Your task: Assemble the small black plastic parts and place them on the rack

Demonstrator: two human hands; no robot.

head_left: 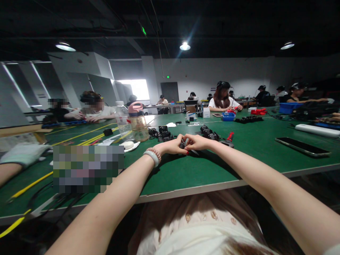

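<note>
Well inside table edge (191, 191): right hand (197, 142)

Fingers (190, 138) around small dark part (182, 144)

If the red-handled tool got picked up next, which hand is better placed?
Probably the right hand: the red-handled tool lies on its side, and the left hand is farther away. Both hands are busy at a small dark part, though.

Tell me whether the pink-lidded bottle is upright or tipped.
Upright: the pink-lidded bottle stands base-down on the green table, its pink lid at the top.
</note>
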